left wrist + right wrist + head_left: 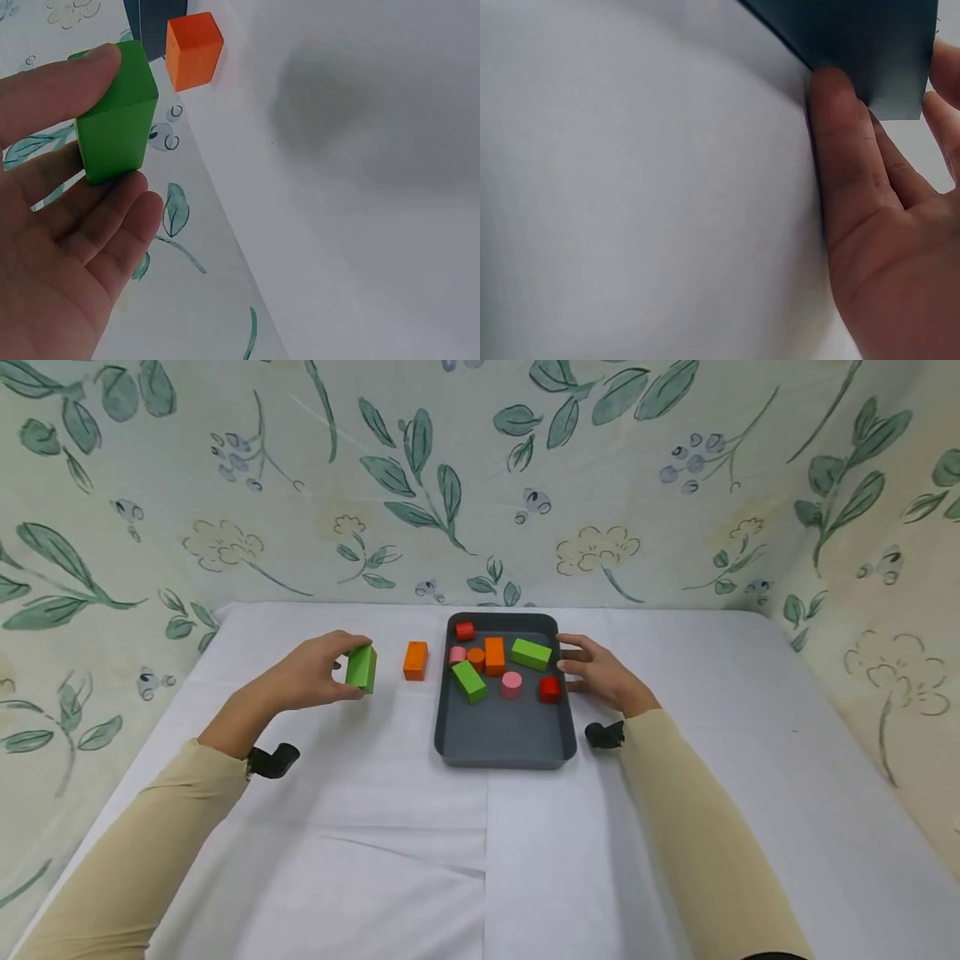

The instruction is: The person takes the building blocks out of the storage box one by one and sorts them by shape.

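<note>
My left hand [307, 672] pinches a green rectangular block [362, 669] between thumb and fingers, above the cloth left of the tray. The left wrist view shows the thumb across the top of this green block [120, 124] and fingertips under it. An orange block [416, 661] stands on the cloth between that hand and the tray. My right hand [600, 672] lies at the right side of the dark grey tray [506, 739]. In the right wrist view, its nearly straight fingers [847, 150] touch the tray's outer wall [877, 52].
Inside the tray are two green blocks [531, 654], an orange block [494, 657], an orange cylinder [476, 658], pink cylinders [511, 685] and red pieces [549, 689]. A white cloth [390, 827] covers the table. Leaf-patterned fabric [300, 485] hangs behind it.
</note>
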Available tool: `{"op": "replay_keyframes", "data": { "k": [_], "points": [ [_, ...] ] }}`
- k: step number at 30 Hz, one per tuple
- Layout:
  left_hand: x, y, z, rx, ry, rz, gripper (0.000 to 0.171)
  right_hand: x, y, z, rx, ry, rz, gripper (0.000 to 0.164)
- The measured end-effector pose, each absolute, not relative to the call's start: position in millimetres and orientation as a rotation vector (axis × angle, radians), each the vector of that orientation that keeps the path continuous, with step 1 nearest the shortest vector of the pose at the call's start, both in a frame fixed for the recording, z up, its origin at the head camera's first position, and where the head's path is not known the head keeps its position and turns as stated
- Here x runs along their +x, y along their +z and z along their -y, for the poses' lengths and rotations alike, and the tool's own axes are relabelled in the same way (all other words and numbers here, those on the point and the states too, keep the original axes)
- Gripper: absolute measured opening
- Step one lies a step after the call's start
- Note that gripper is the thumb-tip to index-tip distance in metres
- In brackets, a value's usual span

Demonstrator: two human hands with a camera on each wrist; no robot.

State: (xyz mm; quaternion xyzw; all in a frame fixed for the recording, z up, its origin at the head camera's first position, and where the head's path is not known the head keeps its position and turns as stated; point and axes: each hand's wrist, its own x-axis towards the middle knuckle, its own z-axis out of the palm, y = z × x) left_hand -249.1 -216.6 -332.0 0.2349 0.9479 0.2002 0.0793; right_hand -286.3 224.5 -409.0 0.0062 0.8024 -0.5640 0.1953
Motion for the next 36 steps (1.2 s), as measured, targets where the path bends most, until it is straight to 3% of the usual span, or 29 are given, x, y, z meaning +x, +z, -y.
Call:
{"op": "replay_keyframes", "data": {
  "k": [14,25,36],
  "points": [
    [-299,-361,204,0.457,0.655,-2.815,0.076,-269,-380,-219,0.020,-1.585,-2.204,0.066],
    [-309,-371,195,0.442,0.639,-2.796,0.075,-287,-407,-225,0.022,-1.587,-2.221,0.066],
    [-320,-390,186,0.394,0.745,-2.769,0.076,-284,-406,-225,0.019,-1.592,-2.215,0.066]
  ]
}}
